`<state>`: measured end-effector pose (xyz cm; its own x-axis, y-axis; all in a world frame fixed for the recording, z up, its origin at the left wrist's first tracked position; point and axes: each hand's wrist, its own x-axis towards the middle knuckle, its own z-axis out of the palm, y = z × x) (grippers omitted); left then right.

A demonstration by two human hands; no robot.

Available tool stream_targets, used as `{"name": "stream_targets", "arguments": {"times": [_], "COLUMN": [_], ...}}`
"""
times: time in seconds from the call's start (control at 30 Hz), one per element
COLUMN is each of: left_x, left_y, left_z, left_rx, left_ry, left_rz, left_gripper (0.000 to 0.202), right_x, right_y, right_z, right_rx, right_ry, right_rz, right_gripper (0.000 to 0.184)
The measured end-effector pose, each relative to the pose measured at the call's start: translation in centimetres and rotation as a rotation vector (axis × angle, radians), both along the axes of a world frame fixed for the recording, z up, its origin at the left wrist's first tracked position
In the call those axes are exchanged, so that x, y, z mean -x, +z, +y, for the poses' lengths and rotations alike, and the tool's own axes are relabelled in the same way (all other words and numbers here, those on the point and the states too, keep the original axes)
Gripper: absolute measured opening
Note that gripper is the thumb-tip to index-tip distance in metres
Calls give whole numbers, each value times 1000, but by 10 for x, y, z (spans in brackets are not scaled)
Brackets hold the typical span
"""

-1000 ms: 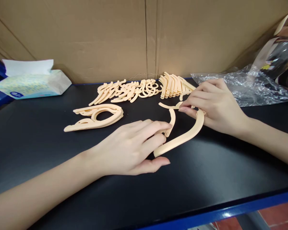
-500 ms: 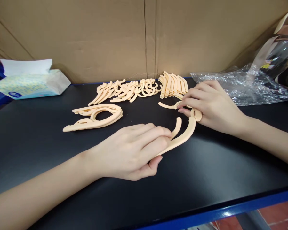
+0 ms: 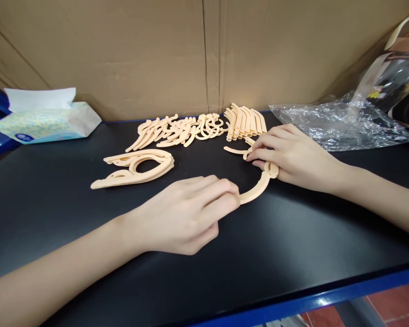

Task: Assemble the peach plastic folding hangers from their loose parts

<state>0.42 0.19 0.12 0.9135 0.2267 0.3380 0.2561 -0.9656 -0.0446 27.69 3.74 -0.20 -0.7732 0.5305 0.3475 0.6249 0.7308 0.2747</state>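
Observation:
A cream plastic folding hanger [image 3: 257, 188] spans the space between my hands above the black table. My left hand [image 3: 187, 213] is closed around one arm of it, hiding that arm's end. The fingers of my right hand [image 3: 289, 152] grip its jointed middle, where a round pivot shows below them. Past the right fingertips a thin curved piece [image 3: 234, 150] sticks out to the left; whether it joins the hanger is hidden. Left of my hands, folded hangers [image 3: 157, 170] lie stacked flat.
Behind my hands lie a heap of loose cream hanger parts [image 3: 180, 129] and a neat row of curved arms [image 3: 243, 121]. A tissue pack [image 3: 47, 122] stands at the left. Crumpled clear plastic [image 3: 327, 127] and a bag [image 3: 402, 77] are at the right. Cardboard [image 3: 139, 54] backs the table.
The hanger has shifted slightly left with my right hand. Its left arm is more covered by my left hand, and the short inner curved piece near those fingers is out of sight.

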Motion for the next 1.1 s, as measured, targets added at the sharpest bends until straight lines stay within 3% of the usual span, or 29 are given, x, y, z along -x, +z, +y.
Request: {"name": "stream_targets", "arguments": {"times": [0.33, 0.7, 1.1], "left_x": [1, 2, -1], "left_y": [0, -3, 0], "left_z": [1, 3, 0], "left_rx": [75, 36, 43], "left_ry": [22, 60, 86], "left_rz": [40, 76, 101], "left_gripper": [16, 15, 12], "right_x": [2, 3, 3], "right_y": [-2, -1, -2], "right_z": [-1, -2, -2], "right_rx": [-31, -21, -2], "right_ry": [5, 5, 9], "right_rz": [-13, -58, -87], "right_gripper": [27, 20, 36]}}
